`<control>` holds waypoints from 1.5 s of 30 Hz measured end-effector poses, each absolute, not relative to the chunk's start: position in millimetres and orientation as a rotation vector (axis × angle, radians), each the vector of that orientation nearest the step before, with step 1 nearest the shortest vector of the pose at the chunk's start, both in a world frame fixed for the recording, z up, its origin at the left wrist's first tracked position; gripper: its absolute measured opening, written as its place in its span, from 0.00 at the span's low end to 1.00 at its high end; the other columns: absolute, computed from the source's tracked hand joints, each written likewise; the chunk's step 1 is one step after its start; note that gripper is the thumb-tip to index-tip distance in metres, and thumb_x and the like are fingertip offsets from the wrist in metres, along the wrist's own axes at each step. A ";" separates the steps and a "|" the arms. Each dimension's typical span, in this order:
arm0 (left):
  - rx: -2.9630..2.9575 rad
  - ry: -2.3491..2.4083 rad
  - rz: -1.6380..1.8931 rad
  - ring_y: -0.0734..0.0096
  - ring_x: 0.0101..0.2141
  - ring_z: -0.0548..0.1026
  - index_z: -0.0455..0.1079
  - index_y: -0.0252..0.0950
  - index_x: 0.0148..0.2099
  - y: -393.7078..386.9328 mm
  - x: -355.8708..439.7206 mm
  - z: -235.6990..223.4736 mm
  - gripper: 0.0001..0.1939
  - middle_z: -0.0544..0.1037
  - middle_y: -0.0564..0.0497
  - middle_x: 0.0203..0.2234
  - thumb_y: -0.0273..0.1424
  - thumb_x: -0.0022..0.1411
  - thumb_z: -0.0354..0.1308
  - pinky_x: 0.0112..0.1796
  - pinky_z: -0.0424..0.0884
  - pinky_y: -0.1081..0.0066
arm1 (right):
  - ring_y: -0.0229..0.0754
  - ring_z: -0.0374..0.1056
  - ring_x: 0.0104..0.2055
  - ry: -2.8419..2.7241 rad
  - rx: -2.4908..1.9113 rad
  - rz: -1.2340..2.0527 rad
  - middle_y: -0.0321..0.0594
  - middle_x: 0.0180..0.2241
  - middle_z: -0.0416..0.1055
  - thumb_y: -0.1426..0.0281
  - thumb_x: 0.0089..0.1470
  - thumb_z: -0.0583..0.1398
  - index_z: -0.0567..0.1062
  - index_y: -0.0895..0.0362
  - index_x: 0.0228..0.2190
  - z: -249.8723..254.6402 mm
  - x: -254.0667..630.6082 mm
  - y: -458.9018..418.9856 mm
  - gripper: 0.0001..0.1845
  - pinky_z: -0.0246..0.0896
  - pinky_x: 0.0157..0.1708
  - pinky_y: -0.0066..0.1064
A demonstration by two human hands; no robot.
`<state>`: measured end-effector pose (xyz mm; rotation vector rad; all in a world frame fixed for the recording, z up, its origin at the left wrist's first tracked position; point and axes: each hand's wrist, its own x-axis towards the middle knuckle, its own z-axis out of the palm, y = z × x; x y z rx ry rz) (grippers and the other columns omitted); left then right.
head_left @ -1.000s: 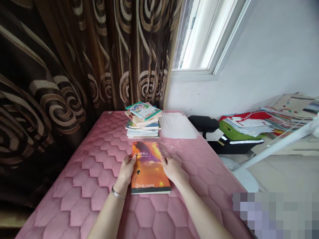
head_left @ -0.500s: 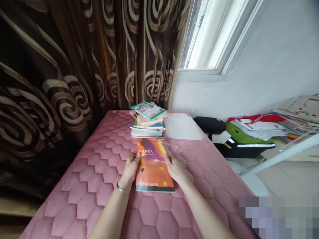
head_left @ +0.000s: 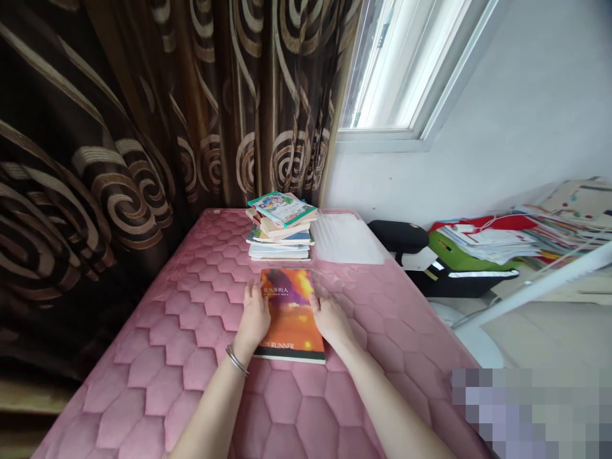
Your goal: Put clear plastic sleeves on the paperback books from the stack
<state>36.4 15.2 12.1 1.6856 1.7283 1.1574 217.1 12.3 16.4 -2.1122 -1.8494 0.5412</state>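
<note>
A paperback book (head_left: 291, 319) with an orange and purple cover lettered "Kite Runner" lies on the pink quilted mattress (head_left: 201, 331), front cover up. Over its left edge rests my left hand (head_left: 255, 315), fingers stretched forward and a little apart, covering part of the cover; a silver bangle circles that wrist. My right hand (head_left: 332, 319) grips the book's right edge, thumb on the cover and the other fingers along the side. Just beyond the book stands an uneven stack of books (head_left: 280, 245), topped by a green-bordered picture book (head_left: 282, 208).
To the right of the stack lies a translucent white plastic sheet (head_left: 354, 239). A patterned brown curtain (head_left: 191, 115) hangs along the left and back. Beyond the mattress's right edge are a black armrest (head_left: 399, 236), heaped papers (head_left: 492, 242) and a white slanted pole (head_left: 535, 290).
My left hand has shifted from pinching the book's left edge to lying over it with fingers extended. My right hand keeps its hold. The view has swung slightly.
</note>
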 end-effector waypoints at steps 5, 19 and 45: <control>2.402 1.662 0.751 0.54 0.64 0.49 0.61 0.40 0.59 -23.7 77.1 15.9 0.23 0.54 0.46 0.64 0.26 0.64 0.43 0.60 0.44 0.47 | 0.48 0.71 0.45 -1.864 -2.116 0.534 0.53 0.40 0.76 0.62 0.64 0.42 0.75 0.62 0.38 13.9 217.7 14.3 0.25 0.60 0.42 0.32; 2.266 1.895 0.601 0.56 0.63 0.51 0.48 0.31 0.66 -24.4 44.3 -2.9 0.31 0.51 0.40 0.64 0.38 0.65 0.43 0.60 0.48 0.52 | 0.49 0.71 0.45 -1.880 -2.153 0.573 0.55 0.40 0.76 0.61 0.65 0.40 0.73 0.63 0.39 11.5 218.5 15.0 0.27 0.59 0.42 0.33; 0.737 1.034 1.318 0.64 0.43 0.76 0.48 0.38 0.64 -14.1 22.7 1.3 0.32 0.73 0.40 0.50 0.37 0.61 0.55 0.45 0.72 0.64 | 0.46 0.72 0.44 -1.394 -1.661 1.132 0.41 0.40 0.77 0.61 0.58 0.49 0.73 0.55 0.47 27.8 208.7 10.1 0.21 0.67 0.36 0.30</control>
